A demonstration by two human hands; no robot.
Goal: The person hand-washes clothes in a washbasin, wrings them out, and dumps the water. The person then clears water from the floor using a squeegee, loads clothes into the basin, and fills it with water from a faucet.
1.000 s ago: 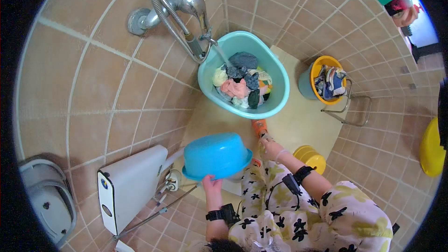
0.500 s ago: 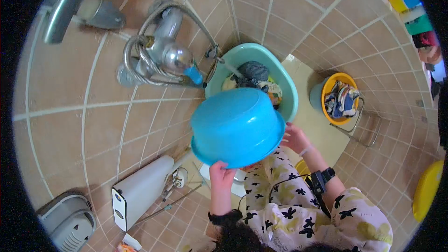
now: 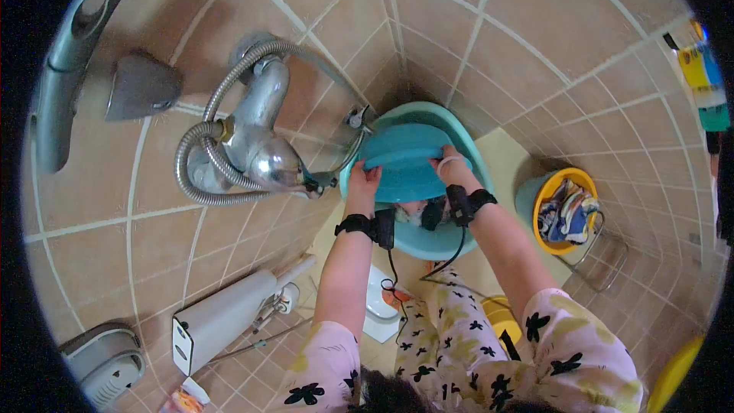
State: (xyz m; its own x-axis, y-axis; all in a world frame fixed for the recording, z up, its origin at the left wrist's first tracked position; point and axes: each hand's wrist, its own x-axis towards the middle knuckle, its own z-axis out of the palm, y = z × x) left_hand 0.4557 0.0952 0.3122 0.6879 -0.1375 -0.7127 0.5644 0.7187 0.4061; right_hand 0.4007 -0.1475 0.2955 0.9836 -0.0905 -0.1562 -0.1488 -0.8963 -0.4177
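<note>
My left hand (image 3: 367, 178) grips the left edge of a blue plastic basin (image 3: 405, 141), its fingers closed on the rim. On the basin's right side, my right hand (image 3: 449, 166) is closed on the edge too. The basin is tilted over the back part of a larger teal tub (image 3: 436, 248) in the corner. Below its near edge, wet-looking clothes (image 3: 428, 213) show inside the tub, light and dark. The basin hides the other contents of the tub. Black straps with small devices and cables sit on both wrists.
On the left wall is a chrome faucet (image 3: 271, 157) with a coiled hose. At right stands an orange-rimmed bucket (image 3: 543, 218) of clothes beside a metal-legged stool (image 3: 600, 260). A yellow container (image 3: 501, 317) sits by my legs. A white boxy object (image 3: 229, 317) lies lower left.
The blue basin has moved forward and away from me, from upside down near my body to tilted over the teal tub. Both hands have travelled with it, still at its rim.
</note>
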